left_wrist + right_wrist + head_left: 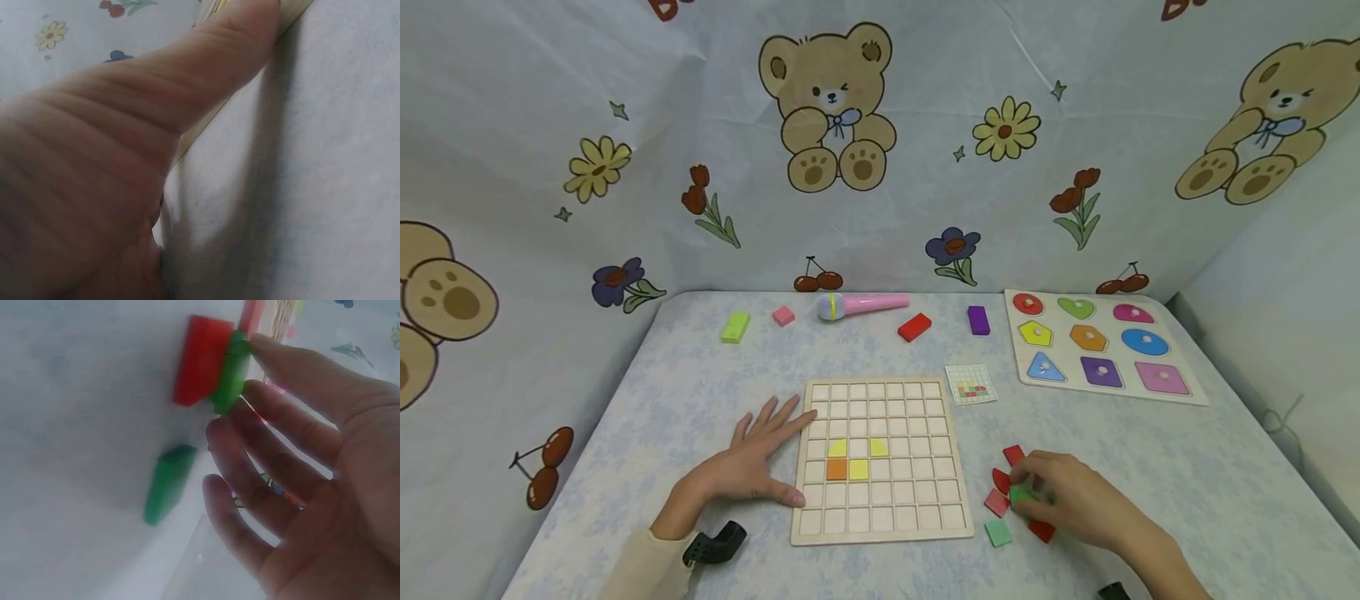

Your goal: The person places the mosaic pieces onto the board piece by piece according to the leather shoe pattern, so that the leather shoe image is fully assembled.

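Observation:
My left hand [758,460] is spread flat at the left edge of a wooden grid board [886,537], its thumb and fingertips touching the frame. On the board sit an orange square tile [837,470], a yellow square tile [858,470] and two yellow quarter-round tiles [837,448]. To the right of the board, my right hand [1070,497] pinches a green tile [232,374] between thumb and fingertips, low over a small group of tiles. Around it lie red tiles [1013,455], a pinkish-red square [997,502] and a green square [998,532]. Another green piece [169,486] shows below the fingers in the right wrist view.
A small pattern card [972,385] lies by the board's upper right corner. Along the back are a toy microphone [872,304] and green, pink, red and purple blocks [978,320]. A shape puzzle board [1112,390] occupies the back right, before a printed cloth backdrop.

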A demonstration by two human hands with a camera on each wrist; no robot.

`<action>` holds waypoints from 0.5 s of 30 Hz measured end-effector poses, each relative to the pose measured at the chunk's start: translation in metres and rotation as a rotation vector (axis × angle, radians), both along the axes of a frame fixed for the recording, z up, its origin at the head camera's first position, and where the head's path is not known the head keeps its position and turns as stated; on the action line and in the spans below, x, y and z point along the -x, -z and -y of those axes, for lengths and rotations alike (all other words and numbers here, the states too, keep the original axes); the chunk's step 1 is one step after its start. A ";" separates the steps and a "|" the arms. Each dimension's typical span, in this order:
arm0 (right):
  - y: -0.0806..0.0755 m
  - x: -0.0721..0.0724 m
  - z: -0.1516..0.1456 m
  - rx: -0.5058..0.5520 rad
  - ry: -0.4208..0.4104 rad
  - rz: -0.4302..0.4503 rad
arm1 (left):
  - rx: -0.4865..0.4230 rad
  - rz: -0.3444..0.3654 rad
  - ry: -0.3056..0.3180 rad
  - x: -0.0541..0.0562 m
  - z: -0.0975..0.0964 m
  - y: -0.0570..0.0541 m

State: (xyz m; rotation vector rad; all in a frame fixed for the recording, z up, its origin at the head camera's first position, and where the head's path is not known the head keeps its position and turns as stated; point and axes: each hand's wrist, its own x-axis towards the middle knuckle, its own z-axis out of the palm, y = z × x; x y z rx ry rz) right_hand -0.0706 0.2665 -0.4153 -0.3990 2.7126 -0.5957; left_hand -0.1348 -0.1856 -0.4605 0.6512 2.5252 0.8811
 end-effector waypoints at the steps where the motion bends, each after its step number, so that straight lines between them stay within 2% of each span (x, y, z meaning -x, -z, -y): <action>1: 0.001 -0.001 -0.002 0.002 0.001 0.010 | -0.003 0.002 0.000 0.000 0.000 0.000; 10: 0.005 -0.005 -0.009 -0.005 -0.020 -0.010 | -0.006 0.000 0.003 -0.001 0.000 -0.001; 15: 0.001 -0.004 -0.003 -0.030 -0.027 -0.048 | -0.009 0.001 0.002 -0.001 0.001 -0.002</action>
